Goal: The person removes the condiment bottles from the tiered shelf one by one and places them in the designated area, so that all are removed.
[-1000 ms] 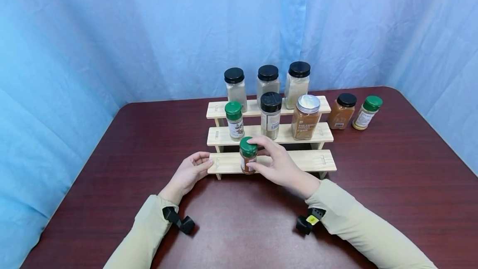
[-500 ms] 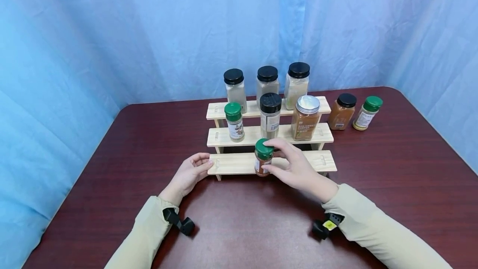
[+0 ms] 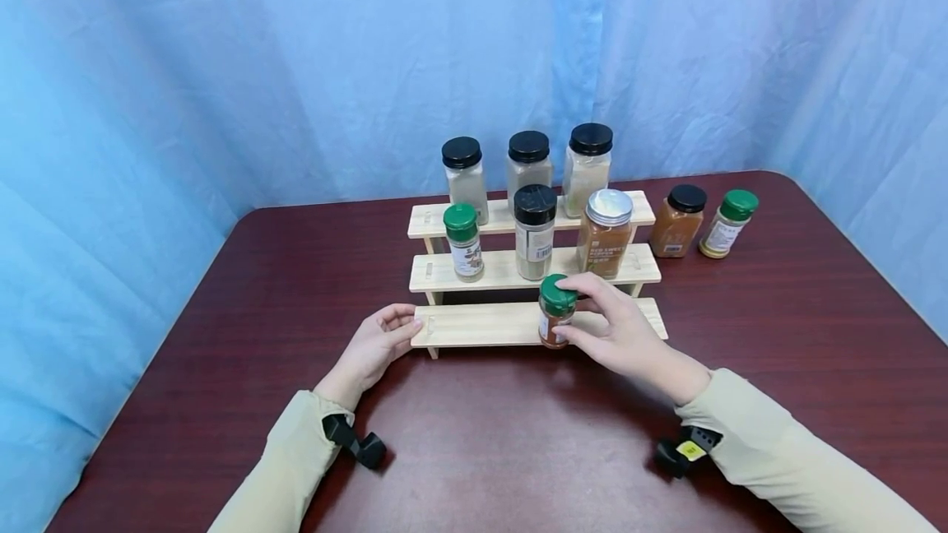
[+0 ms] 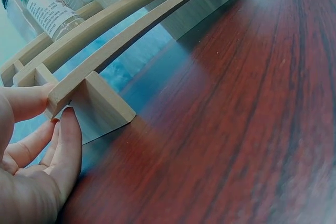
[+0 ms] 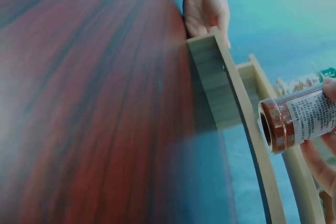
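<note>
A three-step wooden spice rack (image 3: 474,325) stands on the table. My left hand (image 3: 373,349) pinches the left end of its lowest shelf, thumb on top and fingers below in the left wrist view. In my right hand (image 3: 629,337) is a small spice jar (image 3: 555,321) with a green cap and reddish-brown contents, held between thumb and fingers. It is at the lowest shelf, right of the middle. The right wrist view shows the jar's base and its printed white label (image 5: 314,113). The middle step carries a green-capped jar (image 3: 465,249), a black-capped jar (image 3: 535,237) and a silver-lidded jar (image 3: 606,241).
Several black-lidded jars (image 3: 528,163) stand on the top step. Right of the rack, a brown jar with a black lid (image 3: 677,224) and a green-capped jar (image 3: 726,229) stand on the dark red table (image 3: 474,451). Blue curtains (image 3: 415,48) hang behind and along both sides.
My right hand has moved the green-capped jar rightward along the lowest shelf, from left of the middle to right of it. My left hand has stayed at the shelf's left end.
</note>
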{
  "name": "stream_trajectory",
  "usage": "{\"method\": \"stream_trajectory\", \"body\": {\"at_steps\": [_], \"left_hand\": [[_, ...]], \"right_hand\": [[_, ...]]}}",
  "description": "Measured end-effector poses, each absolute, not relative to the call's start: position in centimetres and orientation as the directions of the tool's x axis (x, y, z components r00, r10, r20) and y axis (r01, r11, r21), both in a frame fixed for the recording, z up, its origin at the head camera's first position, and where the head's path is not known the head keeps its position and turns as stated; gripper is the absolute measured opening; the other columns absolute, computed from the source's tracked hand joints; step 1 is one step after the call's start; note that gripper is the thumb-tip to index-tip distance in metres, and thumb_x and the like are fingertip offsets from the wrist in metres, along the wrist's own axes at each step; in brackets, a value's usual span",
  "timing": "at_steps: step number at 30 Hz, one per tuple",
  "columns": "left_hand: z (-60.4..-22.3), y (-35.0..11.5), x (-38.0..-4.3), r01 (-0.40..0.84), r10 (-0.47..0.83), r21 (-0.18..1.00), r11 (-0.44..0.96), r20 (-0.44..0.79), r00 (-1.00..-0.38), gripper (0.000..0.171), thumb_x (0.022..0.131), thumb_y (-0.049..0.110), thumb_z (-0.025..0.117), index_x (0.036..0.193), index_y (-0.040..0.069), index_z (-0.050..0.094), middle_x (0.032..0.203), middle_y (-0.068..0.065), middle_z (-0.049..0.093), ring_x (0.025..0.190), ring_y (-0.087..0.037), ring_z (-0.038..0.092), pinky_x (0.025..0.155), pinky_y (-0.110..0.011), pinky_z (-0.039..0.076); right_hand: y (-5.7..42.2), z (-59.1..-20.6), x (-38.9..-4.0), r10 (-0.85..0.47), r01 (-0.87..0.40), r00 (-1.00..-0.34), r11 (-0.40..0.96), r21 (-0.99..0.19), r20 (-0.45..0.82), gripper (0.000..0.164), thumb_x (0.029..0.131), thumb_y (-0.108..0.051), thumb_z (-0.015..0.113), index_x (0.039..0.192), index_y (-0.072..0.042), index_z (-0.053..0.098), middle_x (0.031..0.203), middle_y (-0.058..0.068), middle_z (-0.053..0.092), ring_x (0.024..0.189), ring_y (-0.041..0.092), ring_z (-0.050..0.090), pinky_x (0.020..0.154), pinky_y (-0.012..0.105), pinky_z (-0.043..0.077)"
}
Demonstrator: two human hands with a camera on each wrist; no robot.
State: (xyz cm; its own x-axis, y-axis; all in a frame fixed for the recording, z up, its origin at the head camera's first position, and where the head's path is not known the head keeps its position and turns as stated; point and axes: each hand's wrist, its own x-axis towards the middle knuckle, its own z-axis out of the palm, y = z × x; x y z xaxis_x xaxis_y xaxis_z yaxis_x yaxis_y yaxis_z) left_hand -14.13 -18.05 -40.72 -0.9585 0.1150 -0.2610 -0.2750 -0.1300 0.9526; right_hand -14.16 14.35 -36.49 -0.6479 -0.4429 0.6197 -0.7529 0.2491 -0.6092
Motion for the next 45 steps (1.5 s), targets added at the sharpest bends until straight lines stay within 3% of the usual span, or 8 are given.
{"method": "stream_trajectory", "body": {"at_steps": [9,18,26,38,45], "left_hand": [[-40.9,-18.1,-14.2,-0.268,0.114,0.955,-0.130,-0.254,-0.960,0.018,0.092,-0.004,0.052,0.109,0.001,0.048,0.087,0.004,0.056,0.077,-0.003,0.058,0.070,-0.017,0.051],[-41.1,-18.2,-14.2,-0.270,0.118,0.954,-0.129,-0.256,-0.960,0.018,0.092,-0.004,0.051,0.109,0.003,0.049,0.087,0.004,0.055,0.077,-0.003,0.058,0.070,-0.017,0.051],[-41.1,-18.2,-14.3,-0.266,0.122,0.954,-0.137,-0.250,-0.961,0.017,0.092,-0.004,0.052,0.107,0.004,0.050,0.087,0.005,0.056,0.077,-0.003,0.058,0.070,-0.017,0.051],[-40.9,-18.5,-14.0,-0.271,0.126,0.952,-0.143,-0.254,-0.959,0.017,0.092,-0.003,0.052,0.107,0.005,0.051,0.087,0.004,0.056,0.078,-0.003,0.058,0.071,-0.018,0.051],[-40.8,-18.3,-14.1,-0.271,0.124,0.953,-0.139,-0.255,-0.959,0.017,0.092,-0.003,0.053,0.107,0.006,0.052,0.087,0.005,0.057,0.078,-0.003,0.059,0.071,-0.018,0.051]], "right_hand": [[17.2,-36.4,-14.2,-0.434,-0.761,-0.645,0.301,-0.574,0.629,0.065,0.061,0.022,0.075,0.119,0.003,0.052,0.109,0.012,0.057,0.102,-0.006,0.053,0.083,0.010,0.048],[20.0,-36.4,-13.9,-0.365,-0.685,-0.728,0.370,-0.628,0.580,0.066,0.063,0.025,0.072,0.122,0.005,0.050,0.115,-0.021,0.051,0.096,-0.011,0.056,0.081,0.008,0.047],[22.3,-36.3,-13.6,-0.279,-0.614,-0.783,0.491,-0.619,0.556,0.071,0.063,0.023,0.073,0.126,0.002,0.048,0.112,-0.028,0.049,0.092,-0.016,0.055,0.071,0.007,0.049],[25.1,-36.4,-13.9,-0.177,-0.556,-0.811,0.526,-0.643,0.557,0.073,0.066,0.024,0.070,0.131,0.003,0.043,0.109,-0.030,0.052,0.092,-0.016,0.054,0.077,0.002,0.044],[27.2,-37.2,-14.7,-0.125,-0.487,-0.850,0.559,-0.671,0.512,0.071,0.075,0.014,0.069,0.136,-0.002,0.037,0.110,-0.028,0.049,0.092,-0.017,0.052,0.077,0.000,0.042]]}}
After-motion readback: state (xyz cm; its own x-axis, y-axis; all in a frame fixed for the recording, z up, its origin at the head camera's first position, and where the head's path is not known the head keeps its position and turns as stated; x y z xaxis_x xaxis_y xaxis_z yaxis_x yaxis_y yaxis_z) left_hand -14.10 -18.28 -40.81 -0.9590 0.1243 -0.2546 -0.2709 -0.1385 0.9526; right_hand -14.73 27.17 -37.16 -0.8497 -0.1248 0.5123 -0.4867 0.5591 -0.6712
